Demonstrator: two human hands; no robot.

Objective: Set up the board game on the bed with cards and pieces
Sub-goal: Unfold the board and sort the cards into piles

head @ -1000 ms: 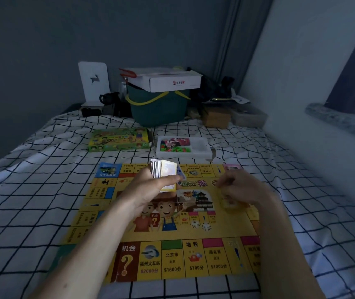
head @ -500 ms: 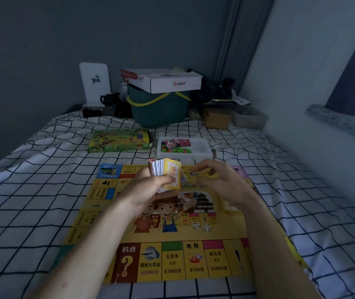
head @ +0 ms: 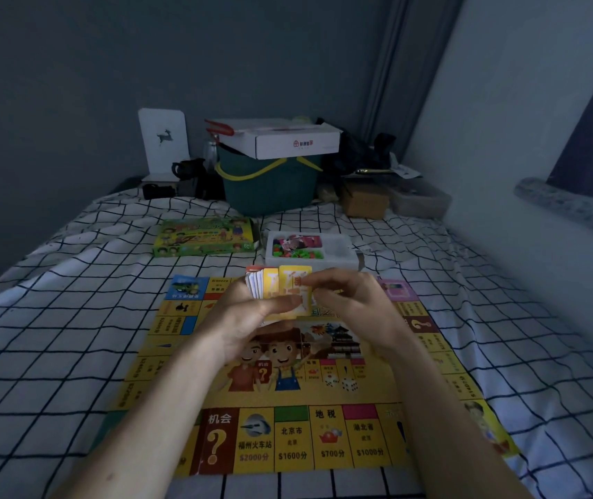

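While the left hand grips a stack of cards upright, thumb laid across the face of the front card and fingers curled behind, the right hand meets it from the other side and pinches the top yellow card at its right edge between thumb and forefinger. Both hands are raised above the far half of the game board, not resting on it.

That board lies flat and open on the bed, which is covered by a white sheet with a black grid. Its yellow surface shows printed property squares along the near edge, two cartoon children at the centre and printed dice to their right. Both forearms reach over its near border.

Beyond the board, a white tray holding small coloured pieces and a pink printed item sits just past the far edge. To the left of the tray, near but apart, lies the green game box.

At the head of the bed stands a dark green basket with a yellow handle, a white carton resting on top of it. A white card with a deer figure stands against the wall to the left, and a brown box sits to the right of the basket. Lighting is dim.
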